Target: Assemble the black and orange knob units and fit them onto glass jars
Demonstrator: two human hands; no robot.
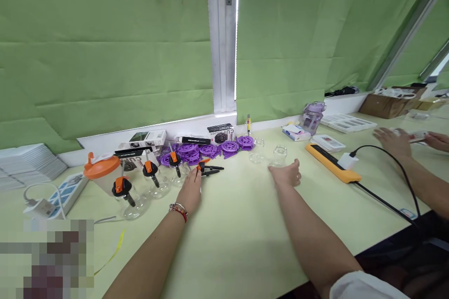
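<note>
My left hand (191,191) is closed, with its fingertips at a black-and-orange lid (201,166); the palm side is hidden. Long black pieces (213,170) lie just beyond those fingertips. My right hand (288,175) curls around the body of a clear glass bottle (280,153), whose open neck shows above it. Another clear bottle (258,145) stands slightly to the left. Beside my left hand is a row of glass bottles with black lids and orange flip tops, the nearest lid (121,188) at the left.
Purple slotted plastic parts (209,151) and printed boxes (220,134) lie along the wall. An orange-lidded cup (103,168) stands left. At right are an orange power strip (328,162), its black cable, and a lilac bottle (312,119). Another person's hand (393,142) works at the far right.
</note>
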